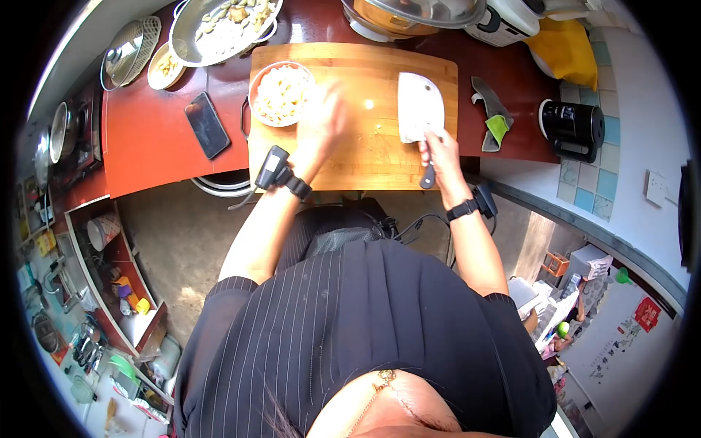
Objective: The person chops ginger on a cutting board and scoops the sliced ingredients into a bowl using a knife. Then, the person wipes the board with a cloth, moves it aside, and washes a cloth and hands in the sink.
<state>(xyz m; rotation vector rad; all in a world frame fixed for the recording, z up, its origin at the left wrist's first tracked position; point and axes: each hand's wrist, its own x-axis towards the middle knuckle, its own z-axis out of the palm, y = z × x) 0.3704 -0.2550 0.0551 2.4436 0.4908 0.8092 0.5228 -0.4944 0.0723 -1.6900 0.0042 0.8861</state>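
Note:
My right hand [439, 155] grips the dark handle of a cleaver [420, 108], whose wide blade lies over the right part of the wooden cutting board [350, 164]. Over the board's left half, my left hand [326, 123] is smeared by motion, beside a bowl [281, 93] filled with small pale diced pieces. Its fingers are too blurred to make out. A small white piece [369, 104] lies on the board between my hands, with tiny scraps near the blade.
Left of the board lie a phone [207, 125], a small bowl [166, 68] and a large pan [219, 51] of food. Behind stands a steel pot [416, 11]. To the right are a grey and green object [496, 124] and a black kettle [573, 130].

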